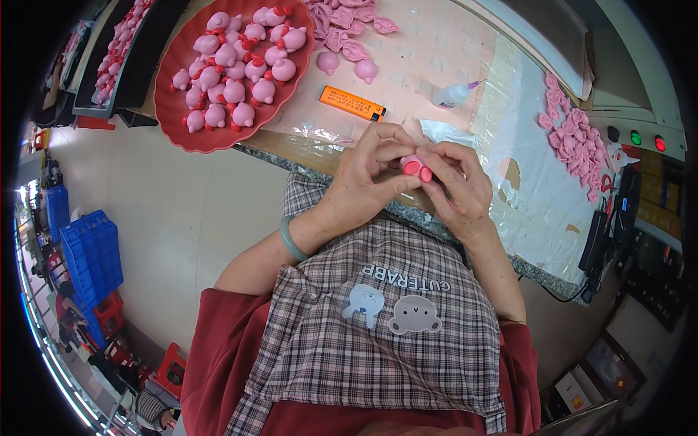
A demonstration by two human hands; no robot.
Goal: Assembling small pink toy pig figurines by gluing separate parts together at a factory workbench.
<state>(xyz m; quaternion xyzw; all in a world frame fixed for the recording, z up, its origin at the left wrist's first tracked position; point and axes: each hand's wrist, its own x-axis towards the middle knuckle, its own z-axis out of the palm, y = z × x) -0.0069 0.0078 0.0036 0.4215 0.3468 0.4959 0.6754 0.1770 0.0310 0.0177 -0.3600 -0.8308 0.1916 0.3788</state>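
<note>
Close above the table's front edge, my left hand (373,169) and my right hand (459,179) pinch one small pink toy figure (416,158) between them. Two red oval feet on the figure face me; its upper part is hidden by my fingers. At the left a red scalloped plate (170,129) holds many similar round pink figures (227,54) with red parts. Two loose round pink pieces (365,70) lie beyond my hands, beside a pile of flat, curled pink pieces (345,23). An orange lighter (352,103) lies just past my left hand.
A small bottle with a purple tip (454,94) lies beyond my right hand. Another pile of flat pink pieces (578,144) is at the table's right. Green and red lit buttons (647,139) sit on a machine there. Blue crates (92,254) and a red stool (171,369) stand on the floor at left.
</note>
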